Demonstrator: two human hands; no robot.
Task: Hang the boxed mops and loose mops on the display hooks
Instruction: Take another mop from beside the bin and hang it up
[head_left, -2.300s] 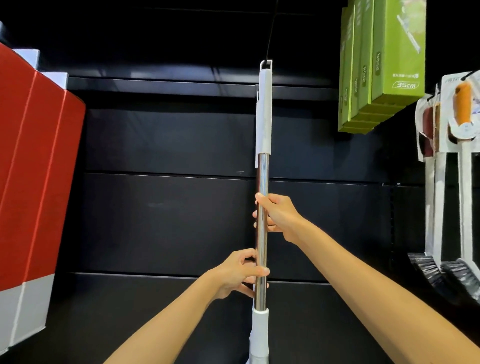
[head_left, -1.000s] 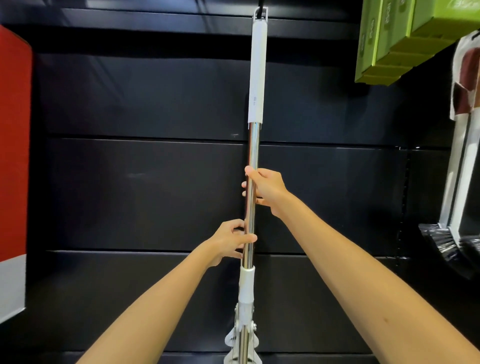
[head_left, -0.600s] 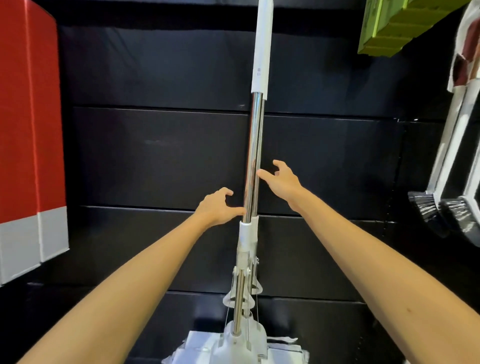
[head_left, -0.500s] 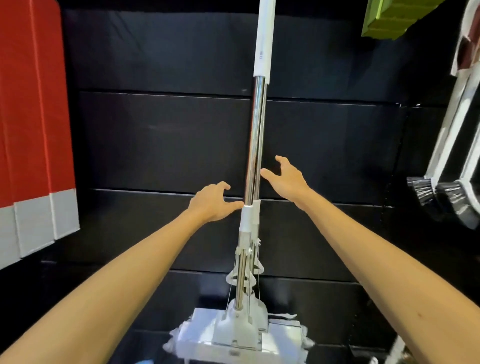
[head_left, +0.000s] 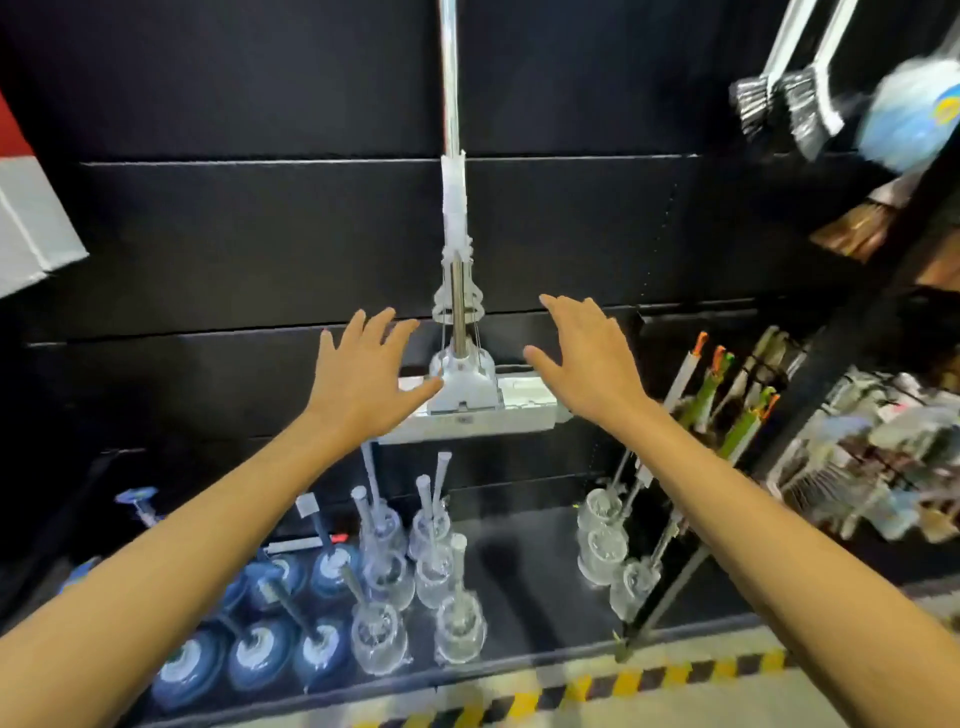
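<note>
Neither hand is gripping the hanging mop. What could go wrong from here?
The white flat mop with the steel pole runs out of frame at the top, so whether it hangs securely cannot be told; it may slip off. It would fall onto the clear plastic brush holders on the dark shelf below. The open left hand and right hand flank its head closely; a nudge could swing it.

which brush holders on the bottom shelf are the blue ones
The leftmost cluster: its round bases are blue, while the middle cluster and the right cluster are clear plastic.
</note>
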